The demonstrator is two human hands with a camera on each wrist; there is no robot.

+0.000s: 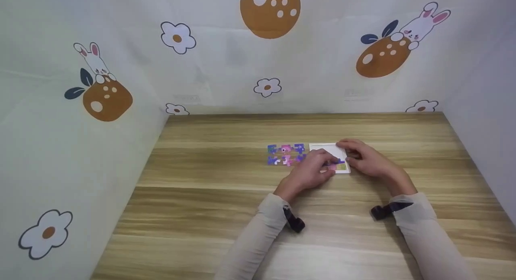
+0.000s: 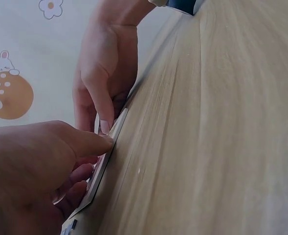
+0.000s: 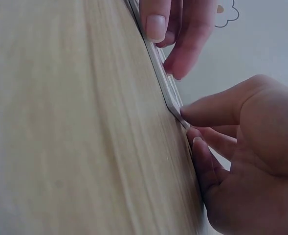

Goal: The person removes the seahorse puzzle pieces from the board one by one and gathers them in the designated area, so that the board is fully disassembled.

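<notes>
A white puzzle tray (image 1: 322, 145) lies flat on the table with a few coloured pieces in its near part. My left hand (image 1: 310, 169) reaches over it from the left. Its fingertips touch the pieces inside near a purple piece (image 1: 341, 162), while the thumb rests along the near rim. My right hand (image 1: 371, 161) grips the tray's right side, its thumb at the near right corner in the right wrist view and the other fingers bent along the edge. Left of the tray lie several loose jigsaw pieces (image 1: 286, 149) in two rows; my left hand partly hides them.
The wood-grain table (image 1: 193, 211) reaches to a pale patterned curtain (image 1: 225, 70) behind and at the sides. A dark wrist camera (image 1: 296, 223) is strapped to the left sleeve, another wrist camera (image 1: 379, 212) to the right sleeve.
</notes>
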